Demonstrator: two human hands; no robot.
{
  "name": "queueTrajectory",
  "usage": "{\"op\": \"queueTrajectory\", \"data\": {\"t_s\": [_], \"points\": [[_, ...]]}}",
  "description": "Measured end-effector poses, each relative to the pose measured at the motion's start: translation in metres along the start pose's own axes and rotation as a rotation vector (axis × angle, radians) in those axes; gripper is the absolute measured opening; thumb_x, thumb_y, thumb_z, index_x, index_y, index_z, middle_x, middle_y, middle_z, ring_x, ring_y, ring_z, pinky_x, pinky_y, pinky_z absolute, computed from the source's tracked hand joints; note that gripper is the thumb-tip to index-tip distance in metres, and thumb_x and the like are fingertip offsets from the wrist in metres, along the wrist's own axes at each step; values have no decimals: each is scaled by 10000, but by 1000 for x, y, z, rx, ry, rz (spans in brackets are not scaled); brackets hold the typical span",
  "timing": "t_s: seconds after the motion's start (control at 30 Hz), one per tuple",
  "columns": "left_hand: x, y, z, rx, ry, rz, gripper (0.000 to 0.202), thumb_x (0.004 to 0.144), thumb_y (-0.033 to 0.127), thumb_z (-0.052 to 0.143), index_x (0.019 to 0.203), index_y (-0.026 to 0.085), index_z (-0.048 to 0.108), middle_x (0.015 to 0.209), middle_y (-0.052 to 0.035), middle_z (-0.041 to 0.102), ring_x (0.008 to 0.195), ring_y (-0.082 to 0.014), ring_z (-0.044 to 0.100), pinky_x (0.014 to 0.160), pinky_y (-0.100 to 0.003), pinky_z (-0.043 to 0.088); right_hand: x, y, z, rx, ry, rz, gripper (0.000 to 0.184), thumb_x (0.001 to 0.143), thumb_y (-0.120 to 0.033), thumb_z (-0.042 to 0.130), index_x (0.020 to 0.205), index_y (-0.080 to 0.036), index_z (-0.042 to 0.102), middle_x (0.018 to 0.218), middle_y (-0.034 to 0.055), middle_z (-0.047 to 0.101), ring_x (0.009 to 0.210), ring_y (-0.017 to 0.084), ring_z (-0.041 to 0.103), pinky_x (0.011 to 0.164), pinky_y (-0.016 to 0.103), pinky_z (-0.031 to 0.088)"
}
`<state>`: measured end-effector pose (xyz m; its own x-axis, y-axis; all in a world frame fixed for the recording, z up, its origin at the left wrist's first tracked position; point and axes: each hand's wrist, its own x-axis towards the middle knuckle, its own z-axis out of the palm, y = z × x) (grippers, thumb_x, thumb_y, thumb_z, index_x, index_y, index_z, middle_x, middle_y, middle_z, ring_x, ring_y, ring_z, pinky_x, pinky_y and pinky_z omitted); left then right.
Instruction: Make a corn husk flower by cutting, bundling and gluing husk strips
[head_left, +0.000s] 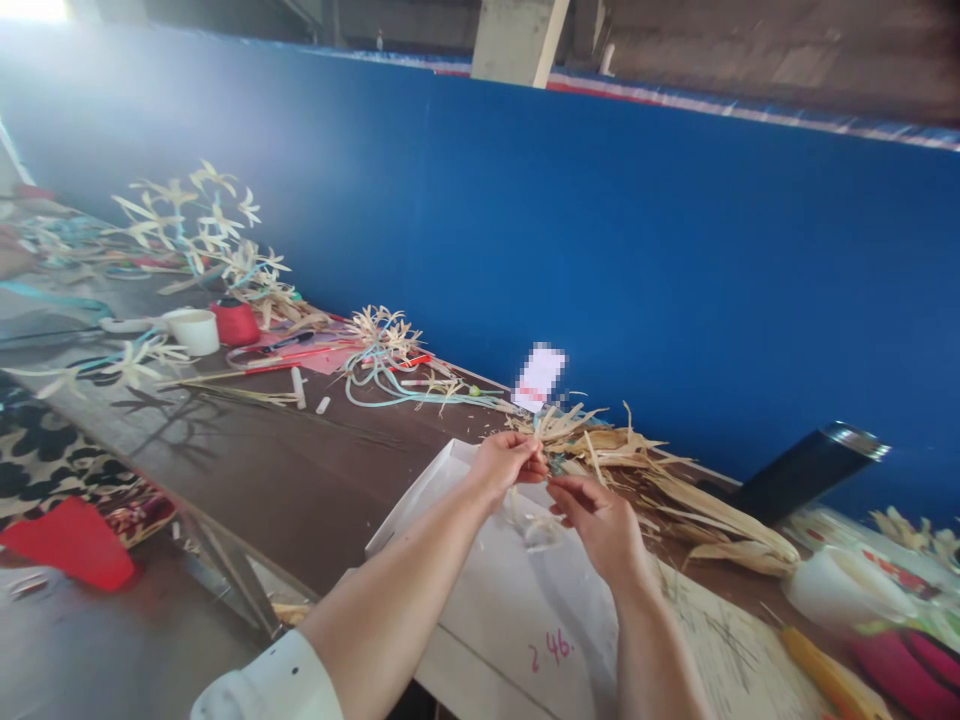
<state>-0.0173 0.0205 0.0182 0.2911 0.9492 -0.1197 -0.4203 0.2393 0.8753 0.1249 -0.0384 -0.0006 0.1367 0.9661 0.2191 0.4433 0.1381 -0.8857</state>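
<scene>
My left hand (504, 463) and my right hand (596, 520) meet above a white sheet of paper (495, 590) on the brown table. Both pinch a thin strip of dried husk (546, 470) between them, fingers closed on it. Just behind the hands lies a heap of dried corn husks (660, 480). A bit of clear tape or plastic (536, 530) hangs under the hands; I cannot tell what it is.
A blue wall (600, 250) runs behind the table. Finished husk flowers (202, 225), a white cup (196, 330), a red spool (236, 322) and teal wires (390, 390) lie left. A black flask (802, 470) and white cup (832, 590) sit right.
</scene>
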Motion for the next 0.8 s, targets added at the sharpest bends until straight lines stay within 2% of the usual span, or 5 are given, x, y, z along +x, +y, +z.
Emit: {"op": "queueTrajectory", "data": {"t_s": [0.2,0.3,0.5,0.63,0.8], "points": [[0,-1,1,31,-4,7,102,791,180,535,735,104,572,590,-11,584,488,-74,569,480,-185,492,1,6,0,-203,5,-264,179,772,-378,594,825,-229,680,830,47,646,679,166,593,595,265,453],[0,0,1,58,-22,14,109,789,196,537,745,105,577,610,-14,593,489,-74,569,471,-186,484,1,2,-1,-235,26,-319,170,775,-368,589,791,-232,688,811,47,638,691,165,576,602,261,440],[-1,-2,0,196,-10,50,123,781,234,549,793,118,588,708,-50,661,548,-88,604,467,-164,449,1,-2,-3,-27,242,-139,235,718,-404,641,818,-196,684,741,32,635,650,153,554,589,259,421],[-3,-8,2,279,-122,60,156,762,273,575,776,119,585,731,-65,675,597,-106,626,503,-172,457,1,-2,-4,278,319,47,342,657,-430,688,869,-163,675,568,-18,543,451,82,404,420,218,299],[-5,-15,4,347,-245,65,226,747,343,587,782,119,585,746,-78,678,599,-113,625,512,-191,461,3,-1,-2,519,328,118,323,607,-384,743,848,-183,664,526,-44,509,425,54,358,393,189,234]]}}
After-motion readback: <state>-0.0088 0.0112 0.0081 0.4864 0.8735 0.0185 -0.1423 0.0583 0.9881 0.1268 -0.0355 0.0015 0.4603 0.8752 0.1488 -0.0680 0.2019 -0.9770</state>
